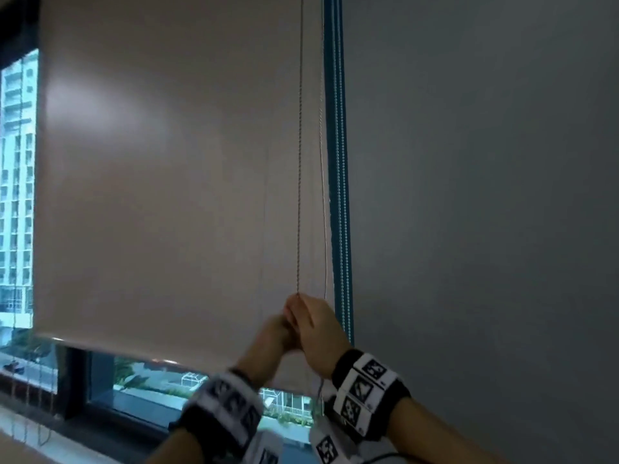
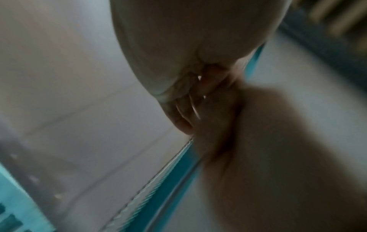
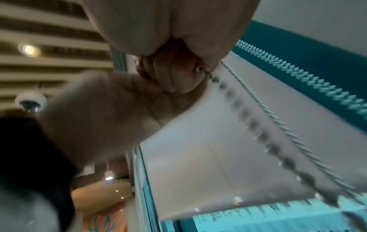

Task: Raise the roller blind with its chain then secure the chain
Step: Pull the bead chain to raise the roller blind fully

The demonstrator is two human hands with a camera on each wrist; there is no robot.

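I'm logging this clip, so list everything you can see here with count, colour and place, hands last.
roller blind: one, beige, covering most of the window, bottom edge just above the sill
bead chain: one, metallic grey, hanging in front of the blind's right side, down into the hands
second chain: one, pale, against the teal strip by the wall
window frame: one, dark, below the blind
wall: one, grey, right of the blind
buildings: several, pale, outside at far left
wrist bands: two, black with white marker tags
left hand: gripping the bead chain
right hand: gripping the bead chain, touching the left hand
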